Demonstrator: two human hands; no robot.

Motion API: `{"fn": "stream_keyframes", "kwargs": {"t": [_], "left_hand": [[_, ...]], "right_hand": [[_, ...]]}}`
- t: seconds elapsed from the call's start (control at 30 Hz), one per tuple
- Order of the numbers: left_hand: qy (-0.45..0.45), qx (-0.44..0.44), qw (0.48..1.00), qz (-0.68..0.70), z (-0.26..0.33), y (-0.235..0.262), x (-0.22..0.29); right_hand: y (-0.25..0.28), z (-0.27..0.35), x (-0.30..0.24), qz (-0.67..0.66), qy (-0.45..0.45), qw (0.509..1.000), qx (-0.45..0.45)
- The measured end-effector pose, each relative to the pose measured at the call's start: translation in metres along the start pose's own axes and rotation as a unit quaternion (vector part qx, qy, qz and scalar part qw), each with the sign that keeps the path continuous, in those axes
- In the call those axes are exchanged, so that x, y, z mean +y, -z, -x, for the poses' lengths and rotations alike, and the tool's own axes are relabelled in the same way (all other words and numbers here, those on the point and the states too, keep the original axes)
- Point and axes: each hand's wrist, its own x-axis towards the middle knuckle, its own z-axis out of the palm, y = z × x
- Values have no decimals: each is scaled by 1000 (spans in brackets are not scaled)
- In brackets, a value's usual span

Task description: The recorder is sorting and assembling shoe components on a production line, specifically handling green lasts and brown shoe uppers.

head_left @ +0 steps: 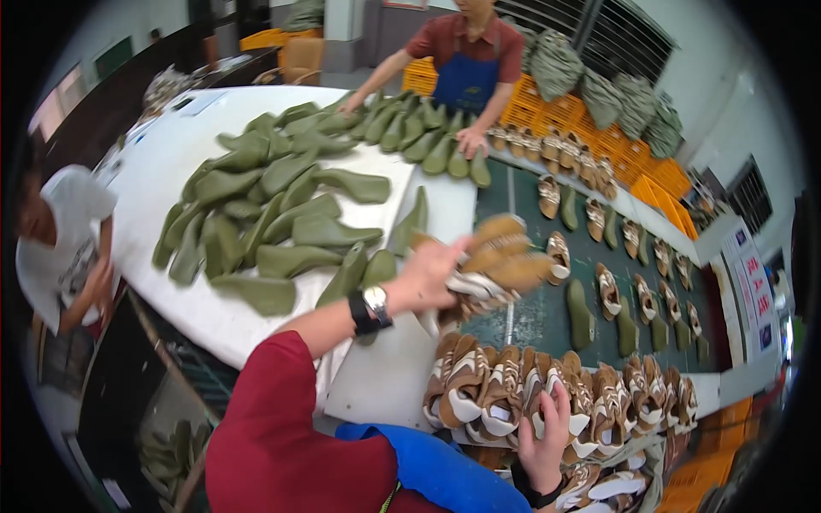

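My left hand [430,272], with a watch at its wrist, is closed around a bunch of brown-and-white shoes [505,261]. The bunch is over the near edge of the green conveyor belt [534,316] and slightly blurred. My right hand [546,432] is lower down, fingers raised and thumb apart, in front of a packed row of brown-and-white shoes [500,402]. It seems to hold nothing; whether it touches a shoe I cannot tell. Left of my left hand, many green shoe lasts [338,231] lie heaped on the white table [154,214].
Across the table a person in a blue apron [466,85] has both hands on lined-up lasts. Another person in a white shirt [68,222] stands at the left. Shoes and lasts [627,329] sit in rows on the belt. Orange crates [663,205] and grey-green sacks [556,67] line the back.
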Motion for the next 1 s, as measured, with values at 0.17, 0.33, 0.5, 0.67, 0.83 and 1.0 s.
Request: {"fn": "stream_keyframes", "kwargs": {"t": [0.17, 0.33, 0.5, 0.67, 0.83, 1.0], "left_hand": [[22, -1, 974, -224, -100, 1, -142], [83, -12, 922, -377, -163, -19, -262], [148, 12, 899, -413, -162, -64, -336], [378, -114, 883, -253, -137, -85, -354], [193, 29, 949, -248, -114, -88, -310], [408, -236, 866, -168, -76, -119, -268]], "right_hand": [[13, 18, 7, 38, -165, 984, 53], [15, 22, 2, 83, -251, 963, 47], [4, 14, 2, 92, -312, 946, 17], [-2, 6, 8, 108, -274, 956, 4], [2, 9, 11, 108, -265, 957, 50], [2, 23, 13, 95, -249, 962, 62]]}}
